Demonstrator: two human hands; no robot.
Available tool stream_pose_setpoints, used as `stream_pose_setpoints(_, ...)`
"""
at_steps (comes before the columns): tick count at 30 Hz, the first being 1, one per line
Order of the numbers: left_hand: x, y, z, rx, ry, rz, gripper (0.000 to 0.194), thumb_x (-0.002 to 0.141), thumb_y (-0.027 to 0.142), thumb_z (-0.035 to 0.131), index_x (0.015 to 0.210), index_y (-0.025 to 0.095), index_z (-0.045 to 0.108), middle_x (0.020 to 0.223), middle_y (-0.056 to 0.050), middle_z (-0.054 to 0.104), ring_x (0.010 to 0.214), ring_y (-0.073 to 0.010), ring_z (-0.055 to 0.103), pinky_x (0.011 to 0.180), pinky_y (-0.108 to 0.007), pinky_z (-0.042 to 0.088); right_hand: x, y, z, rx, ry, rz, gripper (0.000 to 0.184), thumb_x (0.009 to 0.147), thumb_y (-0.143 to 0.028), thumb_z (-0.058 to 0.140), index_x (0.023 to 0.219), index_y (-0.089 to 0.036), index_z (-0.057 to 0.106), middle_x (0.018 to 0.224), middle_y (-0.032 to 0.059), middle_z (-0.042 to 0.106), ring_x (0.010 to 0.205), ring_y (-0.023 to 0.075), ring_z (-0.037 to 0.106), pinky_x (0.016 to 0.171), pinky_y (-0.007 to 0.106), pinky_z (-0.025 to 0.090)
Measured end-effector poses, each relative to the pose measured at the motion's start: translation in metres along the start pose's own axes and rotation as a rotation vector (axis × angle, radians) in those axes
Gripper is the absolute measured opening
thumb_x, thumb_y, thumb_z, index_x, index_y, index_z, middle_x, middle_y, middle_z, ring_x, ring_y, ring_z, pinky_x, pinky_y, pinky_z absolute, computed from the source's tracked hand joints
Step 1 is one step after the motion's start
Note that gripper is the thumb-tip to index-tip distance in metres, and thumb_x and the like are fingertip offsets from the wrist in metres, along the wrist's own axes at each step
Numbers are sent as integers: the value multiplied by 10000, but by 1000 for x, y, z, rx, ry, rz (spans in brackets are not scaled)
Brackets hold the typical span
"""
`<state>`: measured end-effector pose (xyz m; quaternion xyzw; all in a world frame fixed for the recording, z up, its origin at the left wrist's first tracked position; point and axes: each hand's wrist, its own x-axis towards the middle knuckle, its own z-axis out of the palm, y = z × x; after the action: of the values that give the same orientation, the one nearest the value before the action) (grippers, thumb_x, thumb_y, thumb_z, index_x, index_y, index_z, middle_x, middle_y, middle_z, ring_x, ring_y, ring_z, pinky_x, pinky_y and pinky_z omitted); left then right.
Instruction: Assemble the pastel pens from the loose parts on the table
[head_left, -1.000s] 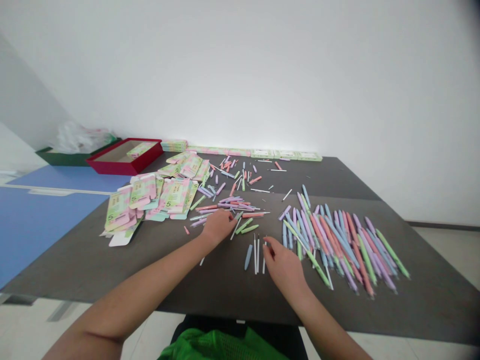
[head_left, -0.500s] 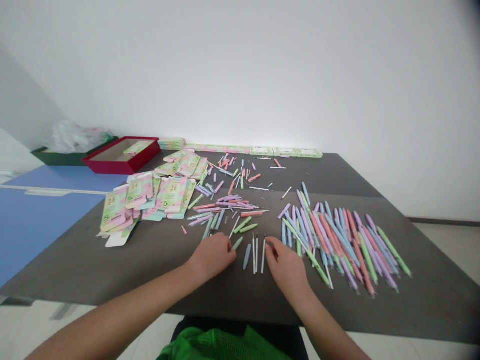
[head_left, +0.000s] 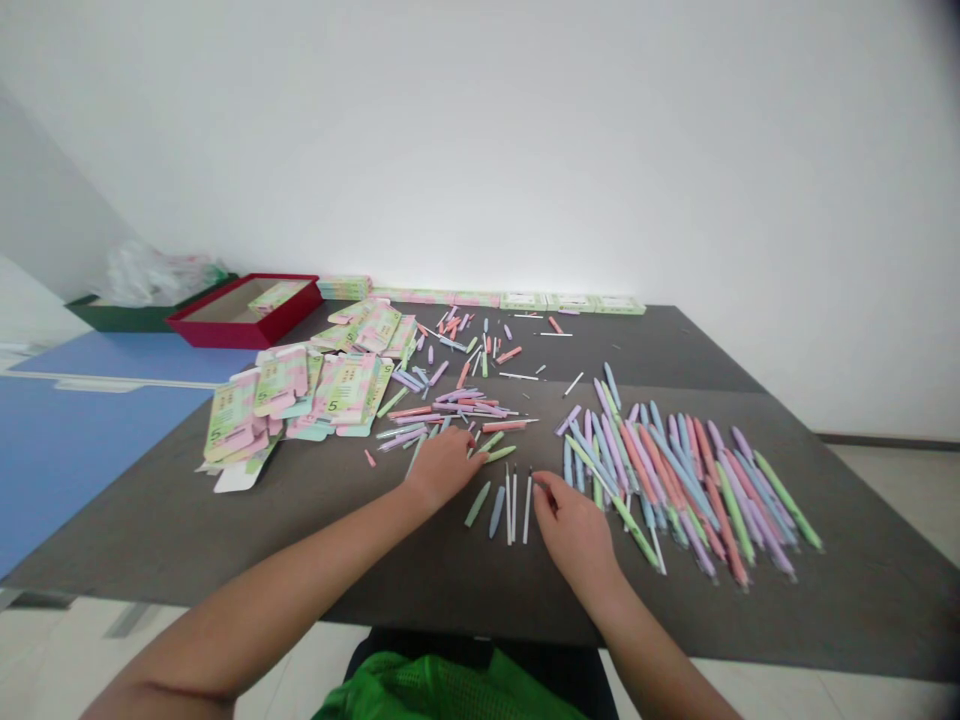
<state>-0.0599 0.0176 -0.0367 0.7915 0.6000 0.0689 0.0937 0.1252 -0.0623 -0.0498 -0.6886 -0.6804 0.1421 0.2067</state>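
My left hand (head_left: 441, 466) reaches over the scattered pen parts (head_left: 450, 405) in the middle of the dark table (head_left: 225, 520), fingers curled down onto pieces near a green barrel (head_left: 499, 454). What they grip is hidden. My right hand (head_left: 571, 524) rests closer to me, fingers bent in a pinch beside a white refill (head_left: 527, 508). Between my hands lie a green barrel (head_left: 477, 503), a blue barrel (head_left: 496, 511) and two more white refills (head_left: 511, 505), side by side.
A big heap of finished pastel pens (head_left: 675, 480) lies right of my right hand. Flat printed cartons (head_left: 300, 395) are piled at the left. A red box (head_left: 244, 310) and a green box (head_left: 127, 315) stand far left on a blue surface (head_left: 67, 440).
My left hand drew a green barrel back toward me, left it beside the blue barrel, then went forward again to the scattered parts. My right hand barely moved.
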Motion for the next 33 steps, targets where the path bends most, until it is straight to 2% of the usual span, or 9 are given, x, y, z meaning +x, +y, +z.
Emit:
stream_pose_setpoints(3, 9, 8, 8, 90, 6, 9, 396, 781, 501, 501, 911, 148, 628, 959, -139, 629, 953, -276, 572, 816, -361, 422, 0, 0, 0, -1, 5, 0, 281, 879, -256, 398, 1066, -211, 603, 939, 36, 696, 839, 197, 645, 698, 263, 428)
stream_pose_setpoints(10, 15, 18, 9, 131, -51, -3, 356, 815, 438, 475, 853, 127, 645, 921, -165, 647, 918, -292, 592, 778, -381, 444, 0, 3, 0, -1, 1, 15, 281, 883, -255, 390, 1065, -215, 601, 939, 28, 695, 833, 194, 644, 694, 258, 418)
stream_pose_setpoints(17, 14, 13, 12, 100, -62, 24, 314, 839, 383, 474, 876, 121, 642, 945, -159, 644, 929, -273, 593, 814, -369, 431, 0, 2, -1, 28, 19, 8, 285, 874, -248, 395, 1060, -213, 608, 923, 35, 694, 818, 197, 642, 695, 268, 422)
stream_pose_setpoints(20, 13, 12, 7, 78, -54, 38, 303, 846, 373, 471, 886, 130, 647, 935, -141, 650, 934, -251, 589, 821, -338, 420, 1, 3, -2, 92, 45, 8, 291, 862, -258, 399, 1043, -208, 622, 924, 50, 690, 811, 206, 635, 696, 284, 422)
stream_pose_setpoints(23, 6, 16, -6, -30, -42, 87, 297, 851, 381, 460, 889, 164, 658, 916, -86, 665, 898, -207, 589, 796, -284, 408, 3, 4, -4, 298, 35, 42, 281, 844, -308, 424, 998, -204, 635, 827, 50, 679, 717, 198, 617, 658, 295, 426)
stream_pose_setpoints(27, -16, 30, -27, -443, -80, 172, 357, 849, 447, 424, 882, 186, 665, 817, -16, 659, 762, -158, 576, 680, -241, 394, 2, -6, -8, 851, -102, 147, 333, 825, -422, 479, 1037, -186, 581, 627, -16, 575, 488, 132, 499, 496, 255, 384)
stream_pose_setpoints(29, -29, 38, -32, -557, -127, 187, 358, 838, 452, 433, 839, 180, 665, 772, -1, 639, 729, -149, 560, 648, -229, 382, -1, -14, -11, 1058, -136, 135, 298, 831, -450, 482, 938, -192, 587, 607, -37, 528, 472, 106, 451, 478, 236, 354)
stream_pose_setpoints(31, -40, 44, -33, -625, -149, 184, 366, 831, 457, 438, 775, 172, 660, 742, 2, 615, 716, -146, 543, 636, -225, 374, -5, -20, -12, 1137, -119, 106, 303, 847, -456, 469, 749, -188, 570, 574, -44, 486, 484, 95, 424, 489, 229, 337)
stream_pose_setpoints(33, -48, 47, -33, -696, -137, 162, 363, 829, 454, 441, 756, 170, 655, 737, 4, 597, 722, -145, 530, 646, -224, 370, -8, -21, -14, 1124, -78, 101, 357, 859, -454, 457, 638, -183, 528, 540, -44, 458, 491, 97, 411, 498, 232, 324)
